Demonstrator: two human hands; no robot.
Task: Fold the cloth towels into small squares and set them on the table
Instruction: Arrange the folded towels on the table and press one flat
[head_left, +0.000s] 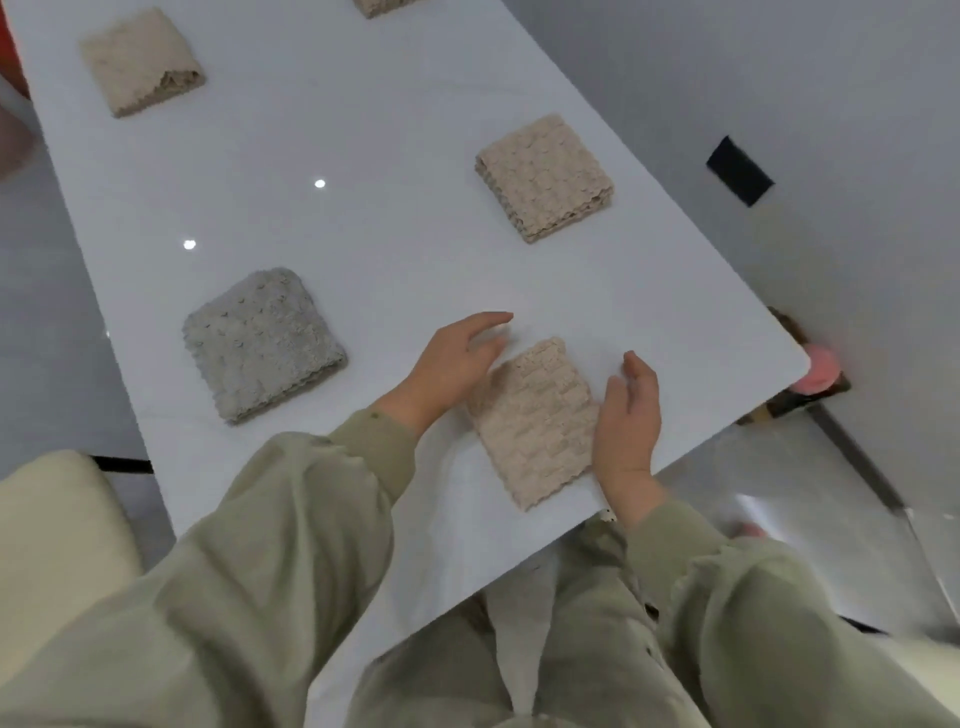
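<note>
A folded beige towel (535, 421) lies on the white table (363, 208) near its front edge. My left hand (452, 364) hovers at the towel's left edge, fingers relaxed and slightly spread. My right hand (628, 415) sits along the towel's right edge, fingers loosely curved, holding nothing. A folded grey towel (262, 343) lies to the left. Another folded beige towel (543, 179) lies farther back on the right, and a third (140, 62) at the far left. The corner of one more beige towel (379, 6) shows at the top edge.
A cream chair (52, 530) stands at the lower left. A pink round object (815, 371) sits past the table's right corner, near a dark metal leg. A black patch (737, 171) lies on the grey floor to the right.
</note>
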